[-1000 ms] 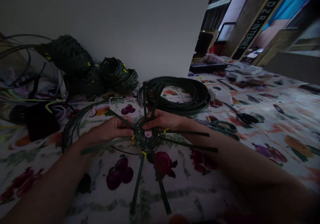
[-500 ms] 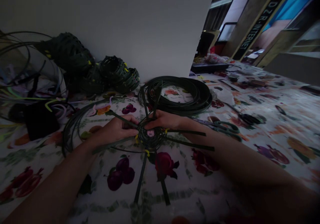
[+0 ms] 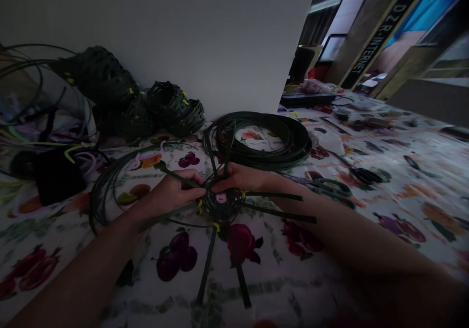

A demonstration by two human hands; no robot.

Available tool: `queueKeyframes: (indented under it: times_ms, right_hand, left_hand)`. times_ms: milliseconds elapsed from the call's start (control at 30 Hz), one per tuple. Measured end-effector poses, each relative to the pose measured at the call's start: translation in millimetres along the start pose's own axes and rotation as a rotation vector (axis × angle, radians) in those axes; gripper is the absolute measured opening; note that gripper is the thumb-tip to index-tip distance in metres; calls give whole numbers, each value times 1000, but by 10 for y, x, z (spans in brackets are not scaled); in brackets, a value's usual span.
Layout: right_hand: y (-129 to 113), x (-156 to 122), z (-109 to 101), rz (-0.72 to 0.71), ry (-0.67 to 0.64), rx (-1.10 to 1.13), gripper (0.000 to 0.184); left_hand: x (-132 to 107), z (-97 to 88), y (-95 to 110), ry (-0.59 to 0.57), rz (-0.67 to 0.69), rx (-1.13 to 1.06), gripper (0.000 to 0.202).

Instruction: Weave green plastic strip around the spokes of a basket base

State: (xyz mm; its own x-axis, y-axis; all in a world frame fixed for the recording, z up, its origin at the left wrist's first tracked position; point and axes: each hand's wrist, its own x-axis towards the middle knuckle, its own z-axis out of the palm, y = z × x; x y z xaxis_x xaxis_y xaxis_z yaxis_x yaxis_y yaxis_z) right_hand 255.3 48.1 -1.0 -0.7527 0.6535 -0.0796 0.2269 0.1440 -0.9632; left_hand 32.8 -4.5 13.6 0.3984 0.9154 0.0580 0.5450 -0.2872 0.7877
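Note:
A small round woven base (image 3: 221, 204) of dark strips lies on the flowered cloth, with flat dark spokes sticking out on all sides and small yellow ties on it. My left hand (image 3: 176, 189) is closed on the strips at its left edge. My right hand (image 3: 240, 177) pinches the strips at its far edge, fingertips almost meeting the left hand's. Both forearms reach in from the bottom corners.
A big coil of dark strip (image 3: 262, 140) lies just behind the hands. Finished dark woven baskets (image 3: 172, 108) stand against the white wall. Loose loops of strip (image 3: 110, 181) sit at left, scissors (image 3: 330, 187) at right, and clutter covers the far right of the table (image 3: 384, 137).
My left hand has crept right along the woven base until its fingers nearly meet the right hand's. The base and spokes shifted slightly.

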Motion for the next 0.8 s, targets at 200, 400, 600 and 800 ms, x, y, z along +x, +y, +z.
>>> queueKeyframes:
  times_ms: [200, 400, 600, 800]
  right_hand:
    - [26, -4, -16, 19, -30, -83, 23]
    - [-26, -23, 20, 68, -26, -115, 28]
    - [-36, 7, 57, 54, -110, -6, 19]
    - [5, 25, 45, 56, -120, 5, 17]
  left_hand:
    - [-8, 13, -1, 11, 19, 23, 14]
    - [11, 40, -73, 17, 52, 64, 17]
    - [3, 79, -19, 11, 47, 57, 19]
    - [-4, 94, -31, -4, 46, 43, 16]
